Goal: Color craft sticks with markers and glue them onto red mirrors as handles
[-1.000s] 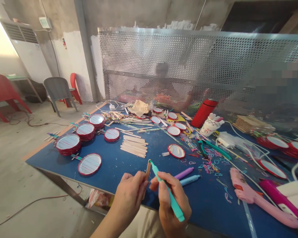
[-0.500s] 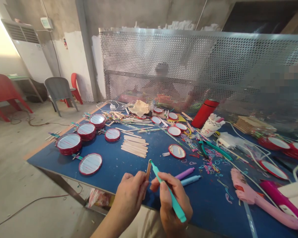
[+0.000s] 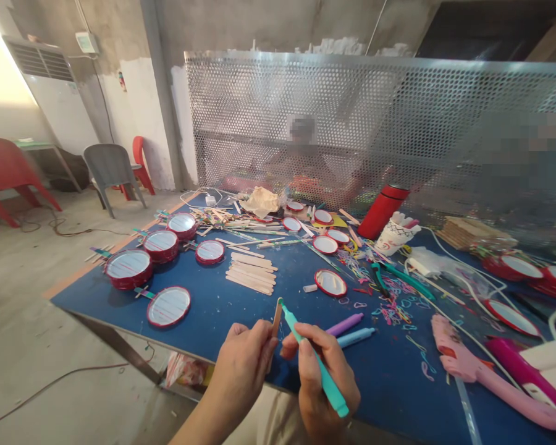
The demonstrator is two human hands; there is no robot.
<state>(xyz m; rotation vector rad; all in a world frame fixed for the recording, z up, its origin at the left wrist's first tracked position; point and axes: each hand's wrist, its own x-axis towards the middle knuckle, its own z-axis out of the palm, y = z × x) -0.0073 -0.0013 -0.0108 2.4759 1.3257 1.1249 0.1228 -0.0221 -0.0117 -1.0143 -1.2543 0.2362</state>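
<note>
My left hand pinches a wooden craft stick upright over the front of the table. A turquoise marker is gripped in my right hand like a pen, its tip touching the stick's top end, where a small green mark shows. Just beyond my hands lies a row of plain craft sticks. A purple marker and a blue marker rest on the table beside my right hand.
Round red-rimmed pieces stand on the left of the blue table. Rubber bands, pliers, a pink glue gun, a paper cup and a red bottle occupy the right. A perforated metal panel rises behind.
Almost nothing differs; the marker's tip stays on the stick's end, and my right hand has shifted only very slightly.
</note>
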